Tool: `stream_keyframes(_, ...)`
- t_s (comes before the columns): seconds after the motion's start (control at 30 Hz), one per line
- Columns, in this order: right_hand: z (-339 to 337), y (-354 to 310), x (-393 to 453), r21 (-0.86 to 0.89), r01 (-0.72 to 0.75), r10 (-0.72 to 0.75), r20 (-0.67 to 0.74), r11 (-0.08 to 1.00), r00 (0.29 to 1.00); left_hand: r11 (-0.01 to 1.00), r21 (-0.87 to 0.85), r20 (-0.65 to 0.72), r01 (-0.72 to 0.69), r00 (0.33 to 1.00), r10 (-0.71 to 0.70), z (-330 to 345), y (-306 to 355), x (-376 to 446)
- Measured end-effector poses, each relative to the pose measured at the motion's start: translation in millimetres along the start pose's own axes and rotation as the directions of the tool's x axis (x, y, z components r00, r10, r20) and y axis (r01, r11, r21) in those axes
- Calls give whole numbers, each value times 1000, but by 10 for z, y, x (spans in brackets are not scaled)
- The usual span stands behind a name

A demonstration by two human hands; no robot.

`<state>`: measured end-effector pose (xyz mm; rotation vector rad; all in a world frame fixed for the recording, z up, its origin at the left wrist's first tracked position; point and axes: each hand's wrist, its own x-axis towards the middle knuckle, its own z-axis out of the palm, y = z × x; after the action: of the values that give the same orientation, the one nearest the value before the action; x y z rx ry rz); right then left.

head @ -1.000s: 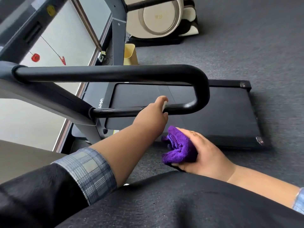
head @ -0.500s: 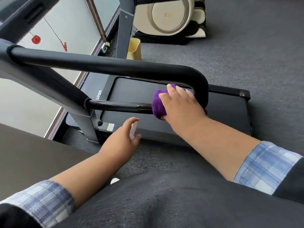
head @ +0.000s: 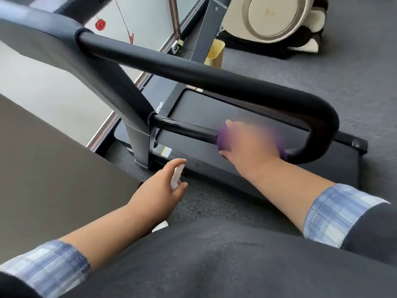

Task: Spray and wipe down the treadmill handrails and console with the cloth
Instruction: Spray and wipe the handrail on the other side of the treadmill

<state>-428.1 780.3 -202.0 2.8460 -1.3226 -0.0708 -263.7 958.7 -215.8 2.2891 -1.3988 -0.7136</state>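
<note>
We see the right hand wrapped around a purple cloth, pressing it against the lower bar of the black treadmill handrail. The hand is blurred, so we cannot make out each finger, but the cloth bunches out on both sides of the palm, with a bit of purple also showing by the bend of the rail. The bar to the left of the cloth looks wet and shiny. The left hand hangs lower and nearer to us, apart from the rail, with its fingers curled around a small white spray bottle. Beneath the rail lies the treadmill belt on a grey carpet. Both forearms come out of plaid cuffs.
</note>
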Motion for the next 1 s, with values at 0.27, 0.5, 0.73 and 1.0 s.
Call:
stream_keyframes(0.27,-109,269,-170,-64,-84,88,66,994,994,993,-112,25,-38,999,41,-37,-55,216)
stream_keyframes(0.5,-48,-38,109,-105,-23,31,76,994,997,985,-153,95,-81,991,97,-169,-378,365)
stream_keyframes(0.73,69,-410,378,-217,-33,48,64,976,997,981,-156,131,-118,982,139,-461,-739,571)
stream_keyframes(1.0,48,-782,606,-202,-35,51,73,979,996,977,-161,144,-144,975,167,-671,-1188,702)
